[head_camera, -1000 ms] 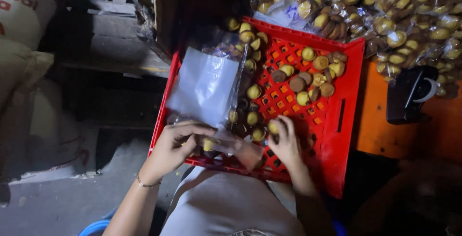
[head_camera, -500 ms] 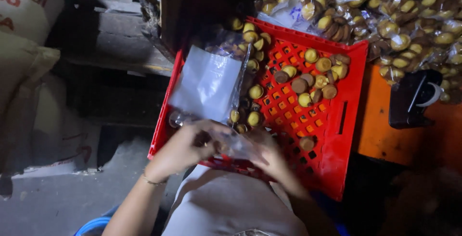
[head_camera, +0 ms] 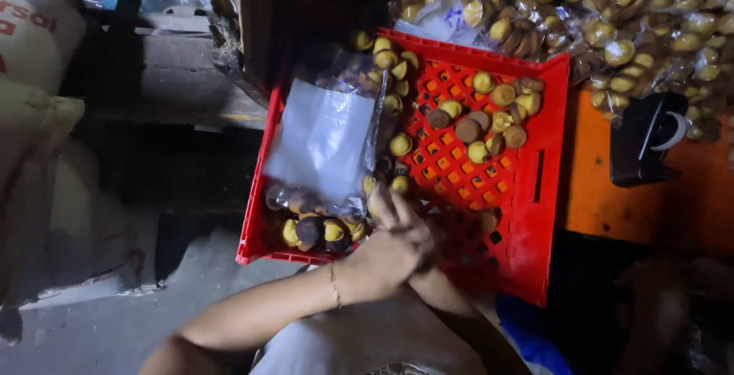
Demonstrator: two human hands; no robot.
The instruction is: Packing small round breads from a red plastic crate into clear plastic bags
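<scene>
Near the front edge of the red plastic crate (head_camera: 527, 214), I am seeing the left hand (head_camera: 394, 249) lying over the right hand (head_camera: 451, 226), the two crossing above the crate's grid floor. The left fingers are curling inward, but I cannot tell whether they are gripping anything; the right hand is mostly hiding beneath, so its fingers are not readable either. Just beside the left hand, a clear plastic bag (head_camera: 325, 142) is lying slack across the crate's left half, its film crinkling and catching a pale glare. Under its lower end, a few small round cakes (head_camera: 321, 230), yellow with dark brown tops, are bunching together. More loose cakes (head_camera: 482, 123) are sitting scattered on the perforated floor toward the far right corner, some yellow side up, some brown. A thin bracelet (head_camera: 333, 283) is circling the left wrist. Beyond the crate's far wall, sealed packets of the same cakes (head_camera: 634, 31) are piling up, glossy and wrinkled. A dark dispenser-like object (head_camera: 646, 142) is resting on an orange surface (head_camera: 688, 207) to the right. White woven sacks (head_camera: 34, 61) are slumping at the left over a dim, rough grey floor (head_camera: 115, 329).
</scene>
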